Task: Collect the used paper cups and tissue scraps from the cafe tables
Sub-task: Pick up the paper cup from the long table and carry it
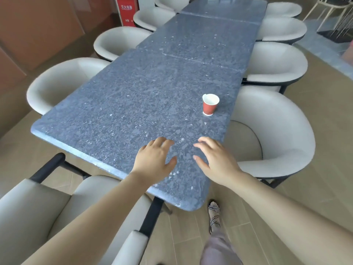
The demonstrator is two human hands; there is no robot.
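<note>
A red paper cup (pixel 210 104) with a white inside and a torn rim stands upright near the right edge of the long blue-grey stone table (pixel 133 104). My left hand (pixel 154 159) hovers palm down over the table's near end, fingers relaxed, holding nothing. Beside it, my right hand (pixel 214 159) is also palm down with spread fingers and holds nothing. Both hands are well short of the cup, which sits farther away and slightly right. I see no tissue scraps on the table.
White tub chairs line both long sides, the nearest on the right (pixel 277 134) close to the cup. A beige armchair (pixel 38 211) stands at the near end on my left. My sandalled foot (pixel 214 215) is on the wooden floor. A red cabinet (pixel 127 10) stands far back.
</note>
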